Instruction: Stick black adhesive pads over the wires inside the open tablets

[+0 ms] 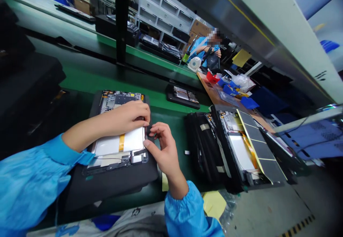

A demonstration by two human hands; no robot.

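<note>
An opened tablet lies on a black foam pad, its circuit board and white battery exposed. My left hand reaches across the battery, with its fingers curled and pressed together at the tablet's right edge. Whatever is between those fingertips is hidden. Beside the same edge is my right hand, its thumb on the rim and its bent fingers apart from the thumb. Nothing shows in the gap between them. An orange ribbon strip runs over the battery.
Black trays with opened tablets lean in a row at right. Another tray lies on the green bench behind. A small metal piece lies right of my hands. Beyond a post, a person works.
</note>
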